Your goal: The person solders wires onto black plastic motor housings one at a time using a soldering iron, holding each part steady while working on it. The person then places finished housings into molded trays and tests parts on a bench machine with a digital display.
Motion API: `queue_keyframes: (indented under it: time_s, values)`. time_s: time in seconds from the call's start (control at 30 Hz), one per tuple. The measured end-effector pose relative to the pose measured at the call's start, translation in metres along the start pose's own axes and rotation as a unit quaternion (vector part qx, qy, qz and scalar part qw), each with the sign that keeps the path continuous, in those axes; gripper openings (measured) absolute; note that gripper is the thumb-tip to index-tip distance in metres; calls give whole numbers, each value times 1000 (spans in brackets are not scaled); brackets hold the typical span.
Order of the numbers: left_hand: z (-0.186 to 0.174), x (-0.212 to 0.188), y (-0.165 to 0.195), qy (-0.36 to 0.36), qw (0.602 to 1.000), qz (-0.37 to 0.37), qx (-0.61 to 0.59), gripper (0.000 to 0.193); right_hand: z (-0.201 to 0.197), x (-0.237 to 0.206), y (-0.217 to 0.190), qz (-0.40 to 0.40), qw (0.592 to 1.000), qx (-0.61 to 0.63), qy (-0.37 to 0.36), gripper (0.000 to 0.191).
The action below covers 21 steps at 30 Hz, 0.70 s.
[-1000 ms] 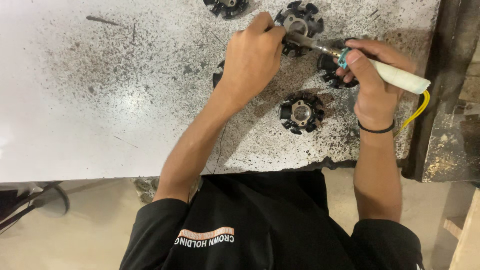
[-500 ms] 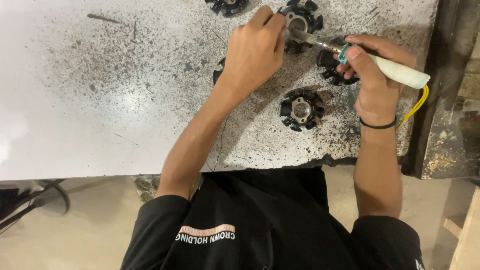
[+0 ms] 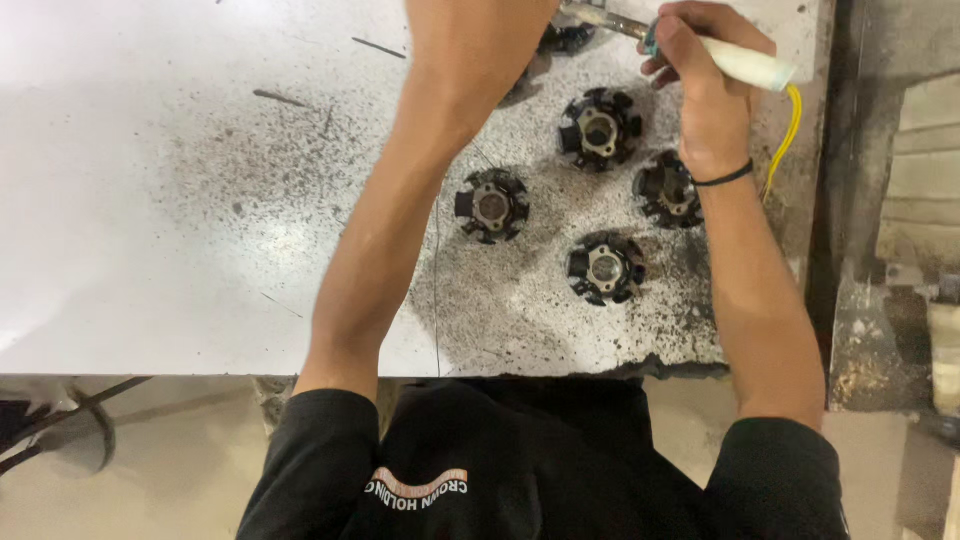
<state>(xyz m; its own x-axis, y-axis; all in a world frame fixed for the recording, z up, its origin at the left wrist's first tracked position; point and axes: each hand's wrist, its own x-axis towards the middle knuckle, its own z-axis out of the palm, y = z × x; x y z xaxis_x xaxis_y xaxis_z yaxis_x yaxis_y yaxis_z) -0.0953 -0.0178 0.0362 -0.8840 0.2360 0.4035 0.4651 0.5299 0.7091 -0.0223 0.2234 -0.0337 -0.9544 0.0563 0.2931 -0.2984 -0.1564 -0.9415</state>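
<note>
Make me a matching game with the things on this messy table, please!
Things:
1. tool handle
2. wire
3. wristband
4. table

Colours:
A. black
B. white with dark specks
C. yellow
D. pale cream

Pairs: 1-D, 2-C, 3-A, 4-B. The right hand holds the tool handle.

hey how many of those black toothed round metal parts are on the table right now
5 in view. Toothed round part beside the left forearm, one below the right hand, one at its wrist, one nearest the person, one partly hidden at top. More may lie out of frame.
</note>
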Motion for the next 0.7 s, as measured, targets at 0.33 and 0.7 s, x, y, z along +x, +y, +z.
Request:
queue_keyframes:
  time_s: [0.33, 0.7]
  values:
    - [44, -31, -73, -32, 988, 107, 111, 29, 4, -3, 8, 50, 998, -13, 41, 24]
    - [37, -30, -66, -10, 994, 72, 82, 13, 6, -12, 9, 37, 997, -40, 63, 23]
